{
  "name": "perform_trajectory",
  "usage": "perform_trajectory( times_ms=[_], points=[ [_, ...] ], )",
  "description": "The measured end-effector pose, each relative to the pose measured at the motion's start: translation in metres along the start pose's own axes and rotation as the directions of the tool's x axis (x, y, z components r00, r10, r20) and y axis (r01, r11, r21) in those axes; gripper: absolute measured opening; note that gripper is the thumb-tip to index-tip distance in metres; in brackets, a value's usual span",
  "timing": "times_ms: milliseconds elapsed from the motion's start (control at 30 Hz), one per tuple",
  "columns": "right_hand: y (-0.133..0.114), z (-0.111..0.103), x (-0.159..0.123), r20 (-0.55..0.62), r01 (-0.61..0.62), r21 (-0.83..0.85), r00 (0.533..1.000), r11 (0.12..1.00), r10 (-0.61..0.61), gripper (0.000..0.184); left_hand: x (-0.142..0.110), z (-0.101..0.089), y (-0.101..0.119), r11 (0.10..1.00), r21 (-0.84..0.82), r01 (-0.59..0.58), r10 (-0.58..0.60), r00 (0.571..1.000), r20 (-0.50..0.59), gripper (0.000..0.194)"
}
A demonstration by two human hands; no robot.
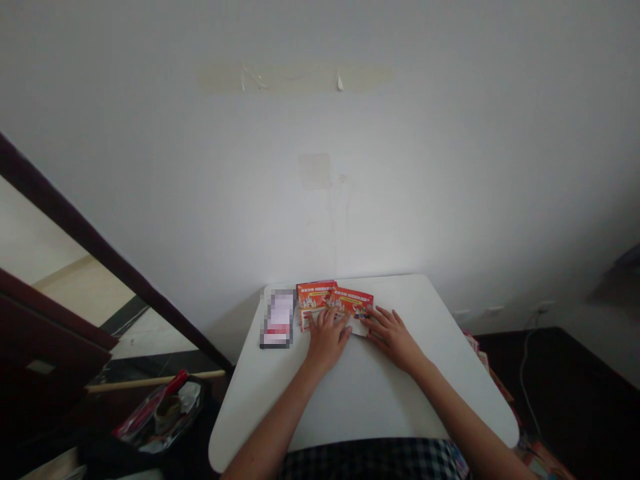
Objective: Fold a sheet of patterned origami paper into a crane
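Two red printed leaflets lie overlapping at the far side of a white table. The left leaflet sits partly under the right leaflet, which is turned at a slight angle and has a pale lower part. My left hand rests across the lower parts of both, fingers apart, hiding some of the print. At the right leaflet's right edge, my right hand lies with fingers spread, its fingertips touching the paper. Whether more sheets lie underneath, I cannot tell.
A phone-like object, blurred by pixels, lies left of the leaflets. The table's back edge meets a white wall. On the floor at left stands a bag of mixed items. A cable hangs at right.
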State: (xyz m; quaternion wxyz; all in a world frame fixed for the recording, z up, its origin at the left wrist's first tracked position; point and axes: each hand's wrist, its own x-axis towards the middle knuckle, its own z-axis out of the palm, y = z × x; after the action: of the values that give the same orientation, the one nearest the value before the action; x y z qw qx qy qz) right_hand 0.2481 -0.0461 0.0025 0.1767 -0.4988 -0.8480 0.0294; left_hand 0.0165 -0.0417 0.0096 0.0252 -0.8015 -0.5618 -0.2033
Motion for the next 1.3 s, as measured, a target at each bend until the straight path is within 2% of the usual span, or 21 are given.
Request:
perform_trajectory(
  times_ms=[133, 267, 467, 600, 800, 933, 1133, 1200, 1300],
  points=[
    [-0.001, 0.001, 0.001, 0.025, 0.009, 0.012, 1.0, 1.0, -0.009, 0.041, 0.001, -0.001, -0.009, 0.992, 0.08, 0.095, -0.087, 0.992, -0.092, 0.047],
    [0.005, 0.003, 0.0, -0.034, -0.008, 0.01, 0.999, 1.0, 0.008, 0.034, 0.002, 0.003, -0.023, 0.98, 0.121, 0.156, -0.148, 0.986, -0.075, 0.051],
    [0.002, -0.002, -0.002, -0.082, -0.072, -0.002, 0.994, 0.997, 0.071, 0.036, 0.011, 0.008, -0.038, 0.979, 0.139, 0.149, -0.14, 0.988, -0.07, 0.049],
    [0.003, -0.001, -0.003, -0.05, -0.066, -0.047, 0.997, 0.997, 0.063, 0.047, 0.018, 0.009, -0.042, 0.977, 0.158, 0.143, -0.131, 0.988, -0.086, 0.046],
    [0.006, 0.0, -0.005, 0.001, -0.039, -0.046, 0.999, 0.998, 0.039, 0.042, 0.02, 0.009, -0.046, 0.976, 0.16, 0.149, -0.13, 0.984, -0.122, 0.048],
    [0.005, 0.0, -0.004, 0.044, -0.045, -0.013, 0.998, 0.999, 0.046, 0.042, 0.019, 0.003, -0.035, 0.988, 0.109, 0.113, -0.098, 0.986, -0.134, 0.047],
    [0.002, 0.006, -0.003, 0.012, -0.043, -0.033, 0.999, 0.999, 0.044, 0.049, 0.009, 0.002, 0.006, 0.989, 0.014, -0.145, 0.146, 0.987, -0.072, 0.044],
    [0.002, 0.009, -0.003, 0.004, -0.045, -0.048, 0.999, 0.998, 0.045, 0.054, 0.006, 0.008, 0.015, 0.986, 0.019, -0.165, 0.166, 0.986, -0.028, 0.045],
    [0.003, 0.012, -0.003, -0.008, -0.049, -0.079, 0.999, 0.996, 0.049, 0.056, 0.003, 0.018, 0.02, 0.991, 0.023, -0.135, 0.134, 0.991, 0.016, 0.046]
  ],
)
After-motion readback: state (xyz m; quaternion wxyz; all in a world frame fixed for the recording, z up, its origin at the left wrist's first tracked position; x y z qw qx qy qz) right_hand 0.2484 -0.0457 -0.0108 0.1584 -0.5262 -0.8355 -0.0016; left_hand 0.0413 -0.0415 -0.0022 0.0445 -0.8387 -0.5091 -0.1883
